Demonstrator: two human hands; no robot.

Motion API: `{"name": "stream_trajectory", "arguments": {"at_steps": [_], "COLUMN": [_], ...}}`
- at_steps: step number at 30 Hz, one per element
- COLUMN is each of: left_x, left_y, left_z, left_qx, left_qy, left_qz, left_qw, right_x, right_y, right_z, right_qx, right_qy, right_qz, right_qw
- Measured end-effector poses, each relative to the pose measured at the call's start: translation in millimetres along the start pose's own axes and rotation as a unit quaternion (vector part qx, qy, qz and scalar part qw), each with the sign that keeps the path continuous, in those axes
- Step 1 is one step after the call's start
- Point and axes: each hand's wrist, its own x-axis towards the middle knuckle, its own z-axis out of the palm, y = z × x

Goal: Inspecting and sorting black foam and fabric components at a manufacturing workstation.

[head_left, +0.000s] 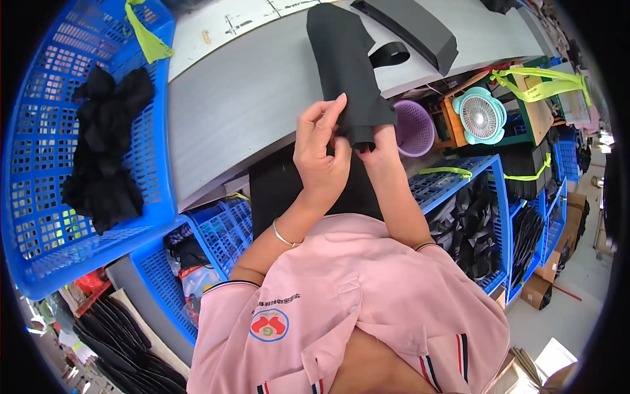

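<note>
Rn both hands (320, 157) on blk cloth (342, 62).

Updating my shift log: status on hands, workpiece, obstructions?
Left hand at left edge of black fabric piece. Right hand at its near end, fingers hidden. Black strap by its right edge; nothing visibly blocking.
</note>
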Motion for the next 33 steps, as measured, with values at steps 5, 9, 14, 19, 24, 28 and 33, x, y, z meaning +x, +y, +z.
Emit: {"name": "stream_trajectory", "arguments": {"at_steps": [5, 9, 14, 19, 24, 28, 33], "left_x": [-4, -11, -16, -19, -24, -25, -20], "left_y": [3, -2, -6, -10, -16, -21, -21], "left_z": [0, 0, -2, -8, -12, -18, -25], "left_qx": [-0.005, -0.012, -0.007, 0.003, -0.013, 0.001, -0.019], "left_qy": [-0.007, -0.007, -0.013, -0.011, -0.003, 0.001, -0.010], "left_qz": [-0.018, -0.038, -0.046, -0.046, -0.034, -0.010, -0.061], "left_qw": [1.000, 0.999, 0.999, 0.999, 0.999, 1.000, 0.998], "right_x": [5, 12, 14, 17, 16, 17, 17], "right_y": [9, 19, 24, 31, 37, 42, 54], "right_z": [-3, -9, -12, -8, -8, 2, 11], "right_qx": [0.073, 0.147, 0.134, 0.069, -0.022, -0.035, -0.020], "right_qy": [0.043, 0.009, 0.002, 0.079, 0.058, 0.091, 0.099], "right_qz": [0.028, 0.044, 0.031, 0.035, -0.013, 0.000, -0.042], "right_qw": [0.996, 0.988, 0.990, 0.994, 0.998, 0.995, 0.994]}}
